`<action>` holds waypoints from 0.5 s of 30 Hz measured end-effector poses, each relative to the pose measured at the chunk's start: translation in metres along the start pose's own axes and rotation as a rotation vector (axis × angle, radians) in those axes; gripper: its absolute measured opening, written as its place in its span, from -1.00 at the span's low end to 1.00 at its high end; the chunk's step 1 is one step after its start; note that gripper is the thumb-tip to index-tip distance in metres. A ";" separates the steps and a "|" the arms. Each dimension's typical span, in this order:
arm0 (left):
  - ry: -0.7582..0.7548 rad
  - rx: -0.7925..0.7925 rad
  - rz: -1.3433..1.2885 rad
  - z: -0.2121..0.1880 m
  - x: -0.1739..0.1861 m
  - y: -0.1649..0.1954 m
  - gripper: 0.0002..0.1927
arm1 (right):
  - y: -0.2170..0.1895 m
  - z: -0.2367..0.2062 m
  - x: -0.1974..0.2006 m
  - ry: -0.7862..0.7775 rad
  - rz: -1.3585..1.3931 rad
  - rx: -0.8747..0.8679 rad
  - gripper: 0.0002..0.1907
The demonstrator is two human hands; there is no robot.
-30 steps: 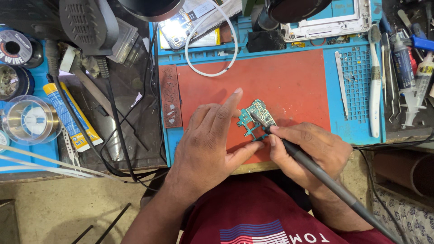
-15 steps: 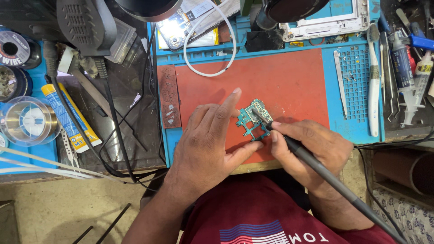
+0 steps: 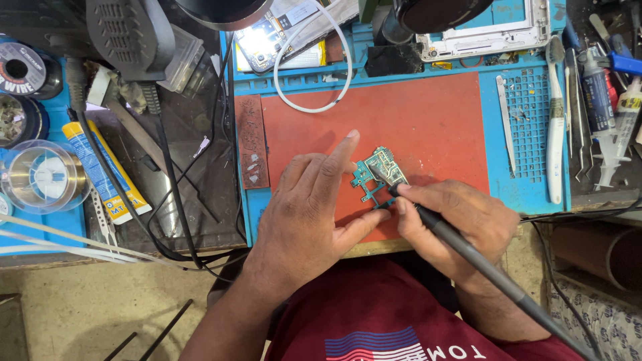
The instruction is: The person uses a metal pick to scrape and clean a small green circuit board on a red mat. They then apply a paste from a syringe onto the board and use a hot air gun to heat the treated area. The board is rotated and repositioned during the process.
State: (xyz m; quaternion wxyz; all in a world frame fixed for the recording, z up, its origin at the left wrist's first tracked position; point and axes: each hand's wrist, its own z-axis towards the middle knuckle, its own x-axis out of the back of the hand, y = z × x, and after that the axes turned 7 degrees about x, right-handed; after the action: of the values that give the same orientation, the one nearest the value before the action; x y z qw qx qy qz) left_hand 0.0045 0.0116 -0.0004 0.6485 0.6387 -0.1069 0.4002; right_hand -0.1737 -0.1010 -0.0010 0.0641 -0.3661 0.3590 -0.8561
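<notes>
Resting place: lying flat on the red work mat (image 3: pixel 428 113), near its front edge, a small teal circuit board (image 3: pixel 376 175) is seen between the two hands.
Board axis: its long axis is set on a slant, the end with the metal shield turned up and to the right, away from the person, the thinner cut-out end turned down and to the left.
Left hand: the left hand (image 3: pixel 309 214) is spread palm down beside the board, its fingers loose, the index finger raised; nothing is grasped, and whether the board's left edge is touched cannot be told.
Right hand: the right hand (image 3: pixel 455 220) is closed on a dark soldering iron (image 3: pixel 468 251), held like a pen.
Iron axis: the handle runs down and to the right; the tip is pointed up-left at the board's lower right part.
Surroundings: a white cable loop (image 3: pixel 314 73) and a white brush (image 3: pixel 555 127) are lying well apart.
</notes>
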 end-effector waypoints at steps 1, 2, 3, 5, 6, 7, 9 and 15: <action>-0.004 -0.002 0.000 0.000 0.000 0.000 0.02 | 0.000 0.000 0.000 -0.001 -0.008 -0.004 -0.82; -0.004 -0.002 0.000 0.000 0.000 0.000 0.02 | 0.000 0.000 0.000 -0.001 -0.016 -0.009 -0.81; -0.004 -0.001 0.000 0.000 0.000 0.000 0.02 | 0.000 0.000 0.000 0.001 -0.005 -0.014 -0.81; -0.001 0.000 0.002 0.000 0.000 0.000 0.02 | 0.000 0.000 0.000 0.001 0.021 -0.021 -0.81; -0.003 0.000 0.002 0.000 0.000 -0.001 0.02 | 0.000 0.000 0.000 0.002 0.011 -0.014 -0.82; -0.006 -0.002 0.001 0.000 0.000 -0.001 0.02 | 0.000 0.000 -0.001 0.003 -0.001 -0.007 -0.83; -0.003 0.001 0.010 0.000 0.000 0.000 0.03 | 0.000 0.000 -0.001 0.004 -0.017 -0.010 -0.83; -0.001 -0.006 0.006 0.000 -0.001 -0.001 0.02 | 0.001 -0.001 -0.001 0.005 -0.022 -0.008 -0.82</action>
State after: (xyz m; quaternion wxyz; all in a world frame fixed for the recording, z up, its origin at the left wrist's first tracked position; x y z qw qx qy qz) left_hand 0.0045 0.0115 -0.0021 0.6492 0.6365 -0.1103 0.4017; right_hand -0.1737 -0.1008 -0.0028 0.0523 -0.3680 0.3584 -0.8564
